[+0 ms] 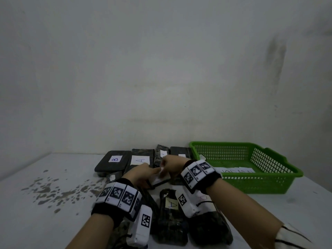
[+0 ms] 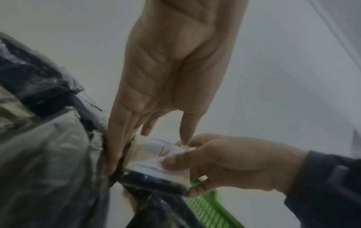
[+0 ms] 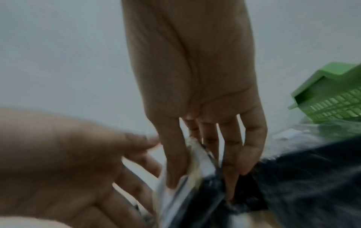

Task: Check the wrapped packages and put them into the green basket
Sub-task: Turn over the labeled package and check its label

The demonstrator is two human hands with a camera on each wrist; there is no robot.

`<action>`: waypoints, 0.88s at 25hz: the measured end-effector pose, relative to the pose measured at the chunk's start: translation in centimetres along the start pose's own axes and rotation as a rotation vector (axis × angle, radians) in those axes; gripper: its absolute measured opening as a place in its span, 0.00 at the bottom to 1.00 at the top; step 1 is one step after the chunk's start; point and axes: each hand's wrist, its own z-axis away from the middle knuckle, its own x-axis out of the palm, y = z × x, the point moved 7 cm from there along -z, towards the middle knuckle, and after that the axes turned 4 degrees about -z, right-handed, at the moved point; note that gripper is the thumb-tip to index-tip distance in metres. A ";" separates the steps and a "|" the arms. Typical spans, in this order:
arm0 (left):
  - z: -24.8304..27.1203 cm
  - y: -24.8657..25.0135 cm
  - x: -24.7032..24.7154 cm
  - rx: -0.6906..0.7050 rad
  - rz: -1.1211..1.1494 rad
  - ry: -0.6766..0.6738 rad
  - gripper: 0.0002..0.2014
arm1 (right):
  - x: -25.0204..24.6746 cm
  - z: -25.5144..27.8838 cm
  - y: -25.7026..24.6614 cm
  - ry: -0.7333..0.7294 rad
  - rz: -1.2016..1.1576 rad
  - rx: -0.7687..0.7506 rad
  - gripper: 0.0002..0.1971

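Note:
Both hands meet over the middle of the table on one dark wrapped package (image 1: 159, 180) with a white label (image 2: 152, 152). My left hand (image 1: 143, 174) spans it, fingers (image 2: 117, 146) along one edge and thumb on the far corner. My right hand (image 1: 170, 164) pinches its labelled end, with the thumb (image 3: 171, 169) on the label and the fingers (image 3: 230, 169) behind. The green basket (image 1: 255, 184) stands to the right and holds a white paper (image 1: 237, 170); I see no package inside.
Several more dark wrapped packages lie around: one marked B (image 1: 114, 160) and one marked A (image 1: 141, 159) by the wall, and another marked A (image 1: 170, 212) between my forearms. Dark stains (image 1: 53, 189) speckle the table on the left. The wall is close behind.

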 end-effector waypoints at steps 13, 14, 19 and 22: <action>4.0 8.6 -1.2 0.485 0.620 0.094 0.08 | -5.6 10.6 3.7 0.546 -1.218 -0.200 0.08; 4.0 8.5 -1.2 0.497 0.616 0.125 0.07 | -5.8 10.5 3.8 0.590 -1.156 -0.184 0.09; 3.9 8.7 -1.0 0.496 0.598 0.194 0.07 | -5.9 10.2 4.2 0.744 -0.957 -0.125 0.16; 4.2 8.8 -1.0 0.471 0.583 0.138 0.07 | -6.1 10.5 4.3 0.758 -0.882 -0.114 0.16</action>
